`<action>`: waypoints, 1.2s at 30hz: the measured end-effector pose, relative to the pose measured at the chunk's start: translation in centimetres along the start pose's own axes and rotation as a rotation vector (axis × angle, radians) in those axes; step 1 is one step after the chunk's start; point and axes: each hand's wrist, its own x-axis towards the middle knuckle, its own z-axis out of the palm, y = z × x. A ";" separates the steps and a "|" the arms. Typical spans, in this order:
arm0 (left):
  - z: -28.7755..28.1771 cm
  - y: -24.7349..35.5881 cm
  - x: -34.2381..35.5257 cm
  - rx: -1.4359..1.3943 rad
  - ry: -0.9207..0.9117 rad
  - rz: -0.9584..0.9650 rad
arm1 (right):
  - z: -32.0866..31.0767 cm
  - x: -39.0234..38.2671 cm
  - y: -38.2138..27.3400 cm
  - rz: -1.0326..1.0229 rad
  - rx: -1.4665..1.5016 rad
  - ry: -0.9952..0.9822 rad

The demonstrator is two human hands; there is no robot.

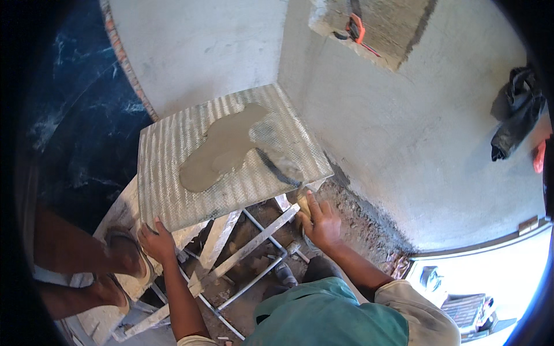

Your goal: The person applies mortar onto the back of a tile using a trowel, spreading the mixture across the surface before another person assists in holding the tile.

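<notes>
A large square tile (167,155) lies with its ridged, patterned back up, and a wide patch of wet grey mortar (222,147) is spread over its middle. My left hand (157,242) holds the tile's near left corner, fingers at the edge. At the near right corner, my right hand (323,222) is closed around the pale handle of a trowel (304,202). Its blade seems to rest on the tile, smeared with mortar, so its outline is hard to make out. A dark streak runs from the mortar toward that hand.
Wooden planks and struts (216,242) stand under the tile. Another person's sandalled feet (127,254) are on the planks at left. Grey plastered walls (392,132) rise behind; an orange tape measure (355,27) sits on a ledge. Dark cloth (516,109) hangs at right. Below is rubble (358,213).
</notes>
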 end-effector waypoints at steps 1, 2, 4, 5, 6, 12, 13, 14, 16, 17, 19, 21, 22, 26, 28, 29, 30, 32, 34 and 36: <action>-0.1 0.0 0.2 0.005 0.018 0.002 | 1.0 -0.7 0.1 0.005 -0.026 0.020; 0.2 0.3 0.3 0.009 0.005 0.013 | 2.2 -1.3 0.4 0.034 -0.041 0.009; 0.6 0.7 0.3 0.021 -0.020 0.032 | 4.4 -2.0 1.3 0.091 -0.064 0.037; 0.5 0.8 0.3 0.028 -0.030 0.044 | 5.3 -2.5 1.5 0.121 -0.075 0.052; 0.3 1.0 0.2 0.029 -0.036 0.048 | 6.2 -2.8 1.9 0.158 -0.046 0.028; -0.2 0.5 0.8 0.064 -0.041 0.038 | 7.1 -4.0 1.5 0.183 -0.212 -0.071; -0.3 0.7 0.5 0.066 -0.054 0.028 | 6.9 -4.4 1.6 0.170 -0.209 -0.049; -0.3 0.8 0.4 0.069 -0.068 0.019 | 6.8 -4.9 1.8 0.156 -0.206 -0.027; -0.2 0.8 0.6 0.068 -0.078 0.006 | 6.4 -6.3 2.3 0.148 -0.197 -0.014; -0.1 0.8 0.6 0.065 -0.085 -0.005 | 6.1 -7.6 2.7 0.152 -0.193 -0.023; 0.2 0.4 1.0 0.047 -0.094 -0.009 | 5.4 -9.8 3.2 0.158 -0.192 -0.035; 0.4 -0.1 0.4 0.045 -0.113 -0.017 | 4.2 -12.9 3.7 0.179 -0.205 -0.066; 0.2 0.2 0.3 0.044 -0.118 -0.018 | 3.3 -14.1 3.8 0.180 -0.167 -0.046; -0.6 0.7 0.5 0.058 -0.139 -0.066 | -0.9 -17.4 1.8 0.314 0.131 -0.068; -0.4 0.6 0.6 0.053 -0.125 -0.039 | -2.6 -15.1 0.8 0.172 0.199 0.062; -0.3 0.5 0.5 0.057 -0.123 -0.018 | -3.2 -13.7 0.2 0.112 0.233 0.124; -0.5 0.7 0.3 0.049 -0.136 -0.024 | -3.6 -12.1 -0.1 0.182 0.357 0.048; -1.2 0.8 0.4 0.020 -0.147 -0.046 | -4.0 -7.6 -0.4 0.299 0.610 -0.092; -0.7 0.0 0.6 0.034 -0.124 -0.047 | -3.9 -3.4 -0.1 0.677 1.368 -0.343; -0.4 0.8 0.1 0.030 -0.137 -0.038 | -2.1 -1.4 1.7 0.756 1.459 -0.353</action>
